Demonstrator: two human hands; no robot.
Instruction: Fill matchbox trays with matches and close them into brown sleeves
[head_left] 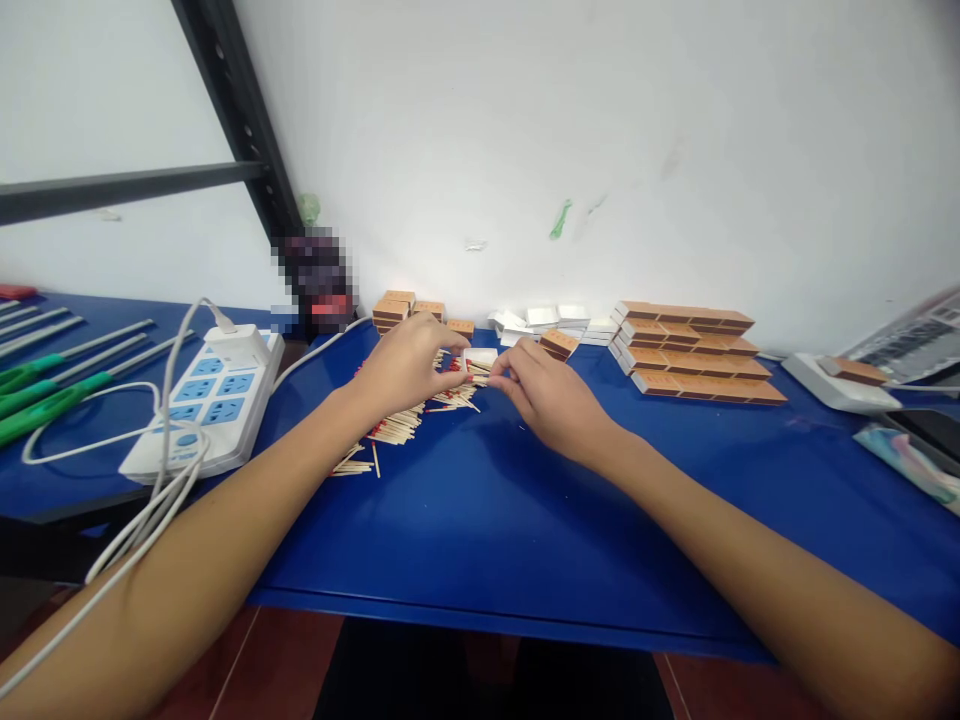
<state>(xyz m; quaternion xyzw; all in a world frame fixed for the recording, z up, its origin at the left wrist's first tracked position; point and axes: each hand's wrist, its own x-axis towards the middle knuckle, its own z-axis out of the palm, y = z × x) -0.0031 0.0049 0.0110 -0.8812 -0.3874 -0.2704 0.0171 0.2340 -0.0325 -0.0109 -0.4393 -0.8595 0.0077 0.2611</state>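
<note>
The left hand (pixel 405 365) seems to hold the left end of a white matchbox tray (pixel 481 354) between thumb and forefinger. The tray lies between both hands, its long axis seemingly left to right. At its right end, the right hand (pixel 551 395) has bent fingertips close together; whether they pinch a match, I cannot tell. Loose red-tipped matches (pixel 397 427) lie beside the left hand on the blue surface (pixel 480 540).

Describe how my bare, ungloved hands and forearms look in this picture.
Your bare left hand and bare right hand show no gloves, rings or bracelets. Your sleeveless left forearm and sleeveless right forearm taper towards wrists without a watch. I can make out no markings; finer details like nails are too small to tell.
</note>
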